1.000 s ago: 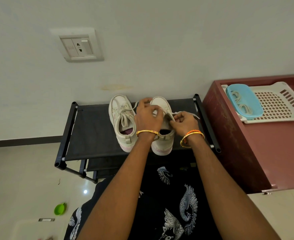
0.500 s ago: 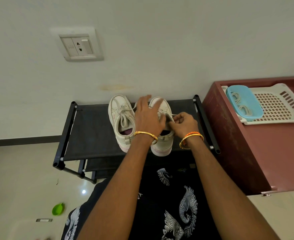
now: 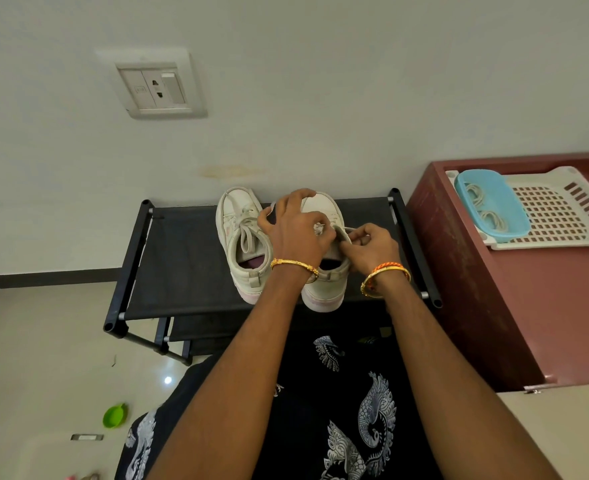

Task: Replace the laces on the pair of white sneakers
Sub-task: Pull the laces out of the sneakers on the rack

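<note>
Two white sneakers stand side by side on the black rack (image 3: 182, 265). I see the left sneaker (image 3: 243, 237) laced; my left hand (image 3: 295, 230) pinches the lace (image 3: 350, 231) over the right sneaker (image 3: 324, 285), my right hand (image 3: 372, 245) pinches it too.

Single head view, angled forward-down, near shoe rack (image 3: 189, 265).

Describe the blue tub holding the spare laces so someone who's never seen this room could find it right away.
Look at the maroon cabinet to the right of the black shoe rack. On it sits a white slotted tray, and at its left end is the blue tub, the only blue thing there, with coiled pale laces inside.
</note>
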`<state>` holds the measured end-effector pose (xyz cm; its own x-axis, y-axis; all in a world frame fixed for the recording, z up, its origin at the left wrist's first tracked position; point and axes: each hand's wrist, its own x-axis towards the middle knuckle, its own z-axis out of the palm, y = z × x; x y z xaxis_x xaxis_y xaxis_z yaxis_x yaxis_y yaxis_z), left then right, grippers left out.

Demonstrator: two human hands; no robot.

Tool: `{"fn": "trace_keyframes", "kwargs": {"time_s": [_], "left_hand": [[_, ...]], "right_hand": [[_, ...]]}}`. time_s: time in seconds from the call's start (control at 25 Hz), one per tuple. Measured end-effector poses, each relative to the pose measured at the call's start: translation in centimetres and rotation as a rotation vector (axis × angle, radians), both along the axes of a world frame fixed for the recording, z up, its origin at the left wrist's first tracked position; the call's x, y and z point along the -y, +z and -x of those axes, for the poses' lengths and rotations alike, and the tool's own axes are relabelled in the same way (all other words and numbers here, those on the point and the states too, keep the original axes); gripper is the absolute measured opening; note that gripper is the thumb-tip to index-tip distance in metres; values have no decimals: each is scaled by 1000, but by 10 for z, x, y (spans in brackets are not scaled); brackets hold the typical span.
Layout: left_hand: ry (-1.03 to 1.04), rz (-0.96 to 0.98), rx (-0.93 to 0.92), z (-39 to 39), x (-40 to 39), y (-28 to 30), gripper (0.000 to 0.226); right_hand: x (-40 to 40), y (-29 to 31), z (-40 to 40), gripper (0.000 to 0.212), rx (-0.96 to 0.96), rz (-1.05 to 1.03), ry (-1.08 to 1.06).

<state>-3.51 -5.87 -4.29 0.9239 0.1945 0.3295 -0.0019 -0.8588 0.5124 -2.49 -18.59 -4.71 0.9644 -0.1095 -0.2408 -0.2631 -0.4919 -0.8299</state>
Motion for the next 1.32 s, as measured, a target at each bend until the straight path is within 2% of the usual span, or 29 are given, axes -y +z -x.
{"fn": "trace_keyframes", "kwargs": {"time_s": [0.16,0.28,0.36,0.44,0.52,0.6,0.72,0.8,0.88,0.96,1.08,1.32], "left_hand": [[94,183,19,2,-12,8,6],[253,301,60,2,-24,15,9],[370,324,48,0,-31,13,10],[398,288,-27,1,-35,10,9],[316,229,-64,4,-31,9,34],[123,79,-57,6,-22,10,52],[-206,-164,-219,6,-1,5,43],[-221,-208,-250,1,6,-1,35],[-174,-213,-195,-5,7,-4,27],[-175,-100,-109,-7,6,-9,19],[-229,201,-55,-6,6,-9,7],[-82,578,26,-4,-3,-5,21]], "right_hand": [[-1,-1,1,18,-2,3,-5],[0,0,1,17,-12,3,-12],[1,-1,0,19,-23,4,-39],[1,-2,0,20,-27,11,-55],[1,-3,0,20,-30,17,-49],[1,-2,-1,20,-29,34,-28],[2,-1,-2,17,-14,44,-16],[3,-2,-2,16,-14,38,-6],[2,-2,-2,16,-18,41,11],[1,-4,-2,15,-8,46,8],[-1,-3,-1,12,13,68,1],[-1,-1,1,12,19,98,-13]]}}
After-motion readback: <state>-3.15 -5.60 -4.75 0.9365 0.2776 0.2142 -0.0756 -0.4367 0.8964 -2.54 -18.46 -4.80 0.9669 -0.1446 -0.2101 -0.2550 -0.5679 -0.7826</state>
